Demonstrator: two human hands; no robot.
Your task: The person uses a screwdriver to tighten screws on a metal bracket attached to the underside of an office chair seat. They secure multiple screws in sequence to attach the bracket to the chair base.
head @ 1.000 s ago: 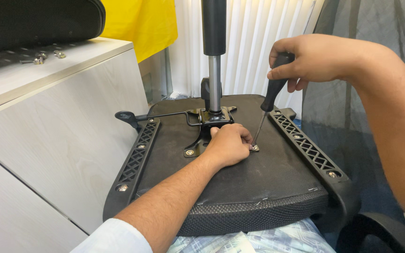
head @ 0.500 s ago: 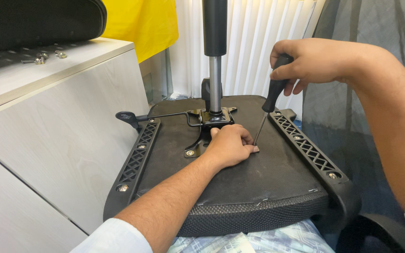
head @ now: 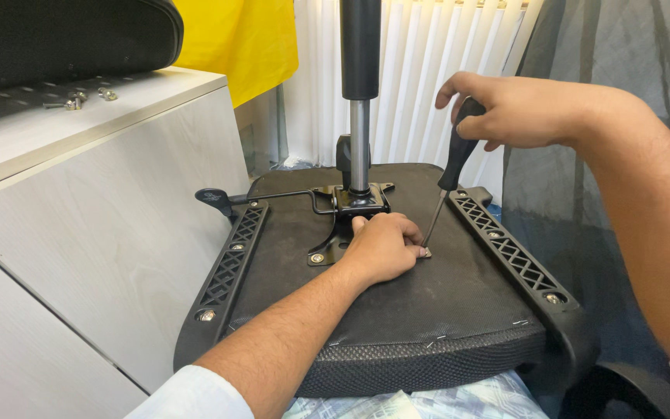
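On the person's lap, filling the middle of the view, lies an upturned office chair seat, its underside a flat sheet of dark grey fabric edged at the front by a thicker woven band. 2 black plastic rails with lattice cut-outs run along its sides, the left rail and the right rail, each carrying silvery bolt heads. At the centre of the underside sits a black metal mounting plate, from which a gas lift column rises straight up toward 12 o'clock, chrome below and black above. A thin lever with a black paddle tip sticks out from the plate toward 9 o'clock. The left hand rests flat on the fabric just at 3 o'clock of the plate, fingers curled close together, its fingertips pinching or steadying a small silvery bolt on the underside. The right hand hovers at 1 o'clock of the left one, closed in a grip around the black handle of a screwdriver; the shaft slants down toward 7 o'clock and its tip meets the bolt right beside the left fingertips. At 9 o'clock of the seat stands a pale wooden cabinet, and a few loose screws lie on its top near 10 o'clock. A yellow cloth hangs behind it at 11 o'clock.
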